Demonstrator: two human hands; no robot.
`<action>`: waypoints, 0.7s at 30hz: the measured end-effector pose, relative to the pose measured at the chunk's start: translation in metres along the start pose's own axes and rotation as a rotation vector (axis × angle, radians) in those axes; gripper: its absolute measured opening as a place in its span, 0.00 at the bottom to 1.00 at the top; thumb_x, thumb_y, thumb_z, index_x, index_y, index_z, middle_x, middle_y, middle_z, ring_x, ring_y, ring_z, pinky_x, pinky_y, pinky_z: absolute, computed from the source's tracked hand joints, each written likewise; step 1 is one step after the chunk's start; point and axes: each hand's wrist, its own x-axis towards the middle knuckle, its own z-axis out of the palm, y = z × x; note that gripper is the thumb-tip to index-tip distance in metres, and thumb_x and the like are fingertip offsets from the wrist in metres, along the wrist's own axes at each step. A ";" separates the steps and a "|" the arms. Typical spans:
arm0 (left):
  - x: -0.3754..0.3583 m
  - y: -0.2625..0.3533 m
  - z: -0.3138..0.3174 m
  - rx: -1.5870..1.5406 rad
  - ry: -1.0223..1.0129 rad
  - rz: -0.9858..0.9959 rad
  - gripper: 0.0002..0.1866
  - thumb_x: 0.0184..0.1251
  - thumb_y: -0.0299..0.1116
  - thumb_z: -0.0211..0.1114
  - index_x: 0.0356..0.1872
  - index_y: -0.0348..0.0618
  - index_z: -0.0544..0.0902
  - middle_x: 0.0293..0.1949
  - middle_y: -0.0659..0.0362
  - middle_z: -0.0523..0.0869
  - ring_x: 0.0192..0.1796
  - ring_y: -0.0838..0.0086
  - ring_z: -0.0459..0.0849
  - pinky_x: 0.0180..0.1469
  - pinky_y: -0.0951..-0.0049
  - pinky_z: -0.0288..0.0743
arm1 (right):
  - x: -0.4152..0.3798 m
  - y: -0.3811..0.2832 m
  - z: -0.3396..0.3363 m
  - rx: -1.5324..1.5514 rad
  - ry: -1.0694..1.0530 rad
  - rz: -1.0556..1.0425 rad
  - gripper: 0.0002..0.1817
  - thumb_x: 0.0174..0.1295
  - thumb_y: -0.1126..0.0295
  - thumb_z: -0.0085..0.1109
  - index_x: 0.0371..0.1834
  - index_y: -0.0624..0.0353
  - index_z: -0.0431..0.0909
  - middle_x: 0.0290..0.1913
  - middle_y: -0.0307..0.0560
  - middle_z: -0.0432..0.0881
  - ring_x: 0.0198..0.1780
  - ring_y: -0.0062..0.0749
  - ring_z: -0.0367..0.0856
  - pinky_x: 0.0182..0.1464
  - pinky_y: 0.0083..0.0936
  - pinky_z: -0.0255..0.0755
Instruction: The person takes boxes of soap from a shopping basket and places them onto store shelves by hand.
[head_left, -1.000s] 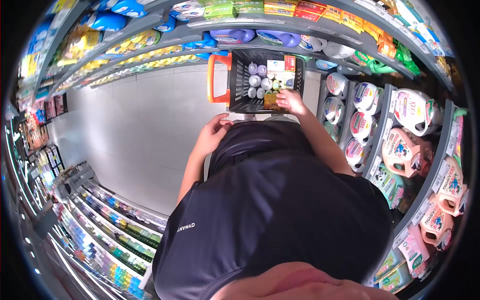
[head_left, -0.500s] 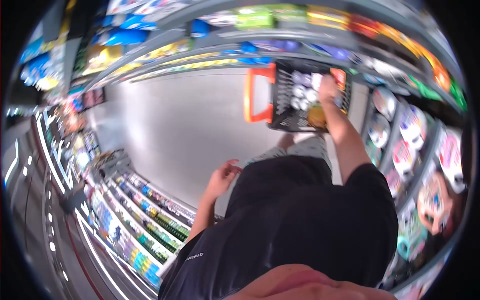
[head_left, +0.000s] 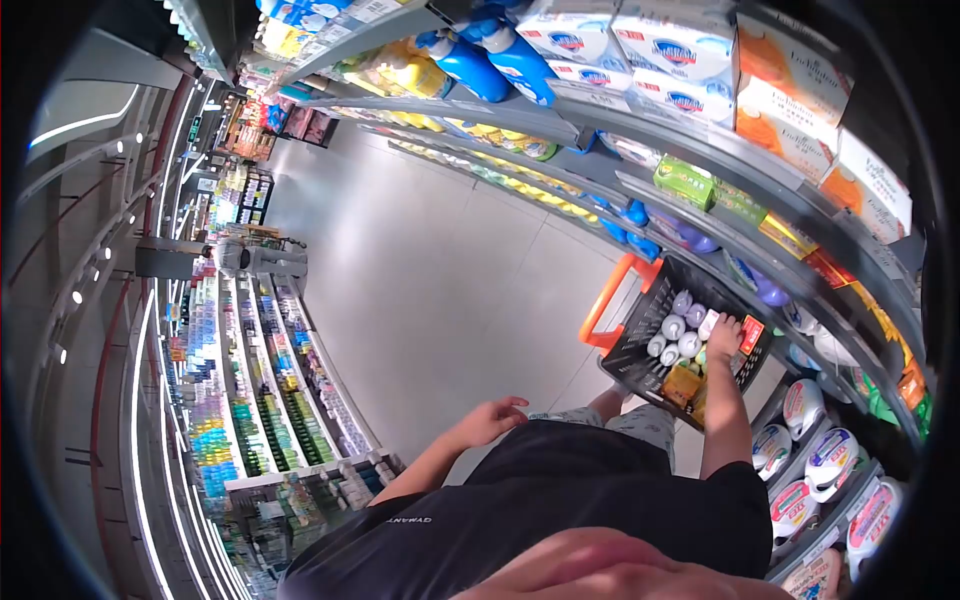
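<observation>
My right hand (head_left: 725,335) reaches into a black shopping basket (head_left: 632,366) with an orange handle (head_left: 608,300). Its fingers rest at a small white box (head_left: 708,323); whether they grip it is too small to tell. Several white-capped bottles (head_left: 673,327) stand left of the hand in the basket. An orange-red packet (head_left: 751,333) is on the right, and a yellow-brown package (head_left: 682,382) lies nearer to me. My left hand (head_left: 490,421) hangs beside my waist, fingers loosely apart, holding nothing.
Shelves (head_left: 480,104) with soap boxes (head_left: 680,57) and blue bottles (head_left: 470,66) run along the top and right. White tubs (head_left: 831,452) fill the lower right shelves. Across the grey floor (head_left: 420,260), more product shelves (head_left: 290,405) stand at the left.
The view has turned, so the basket and my right hand now appear lower and further right. My right hand remains in the basket. The picture is sharper.
</observation>
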 end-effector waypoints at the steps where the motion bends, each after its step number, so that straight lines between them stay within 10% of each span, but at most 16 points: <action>1: -0.001 0.003 0.003 -0.009 -0.003 0.017 0.21 0.76 0.31 0.56 0.67 0.41 0.72 0.51 0.54 0.89 0.54 0.69 0.86 0.61 0.66 0.75 | -0.010 -0.001 -0.012 0.017 0.001 -0.025 0.11 0.72 0.64 0.46 0.52 0.47 0.76 0.51 0.40 0.79 0.56 0.39 0.79 0.53 0.42 0.76; 6: 0.021 0.006 0.013 -0.220 -0.057 0.173 0.22 0.75 0.29 0.57 0.67 0.39 0.72 0.50 0.54 0.88 0.54 0.70 0.84 0.62 0.67 0.75 | -0.078 -0.008 -0.058 0.858 -0.057 -0.117 0.42 0.40 0.69 0.80 0.65 0.56 0.73 0.58 0.56 0.82 0.59 0.53 0.81 0.63 0.41 0.73; 9: 0.038 0.026 0.016 -0.298 -0.077 0.272 0.22 0.74 0.26 0.57 0.68 0.38 0.71 0.50 0.54 0.87 0.52 0.72 0.83 0.61 0.68 0.75 | -0.113 -0.004 -0.121 1.227 -0.035 -0.069 0.32 0.44 0.71 0.79 0.56 0.58 0.77 0.49 0.51 0.85 0.51 0.44 0.85 0.56 0.36 0.77; 18: 0.096 0.078 0.021 -0.341 -0.230 0.582 0.27 0.73 0.26 0.58 0.72 0.39 0.66 0.52 0.55 0.85 0.53 0.74 0.82 0.60 0.70 0.76 | -0.168 0.021 -0.290 1.370 0.078 -0.253 0.29 0.49 0.72 0.79 0.54 0.63 0.77 0.45 0.45 0.86 0.45 0.28 0.86 0.50 0.29 0.78; 21: 0.088 0.111 0.026 -0.436 -0.280 0.615 0.32 0.72 0.28 0.61 0.75 0.38 0.61 0.57 0.53 0.81 0.55 0.73 0.82 0.59 0.70 0.76 | -0.177 0.024 -0.348 0.961 0.424 -0.475 0.34 0.42 0.70 0.80 0.55 0.63 0.77 0.48 0.54 0.81 0.51 0.49 0.82 0.55 0.39 0.75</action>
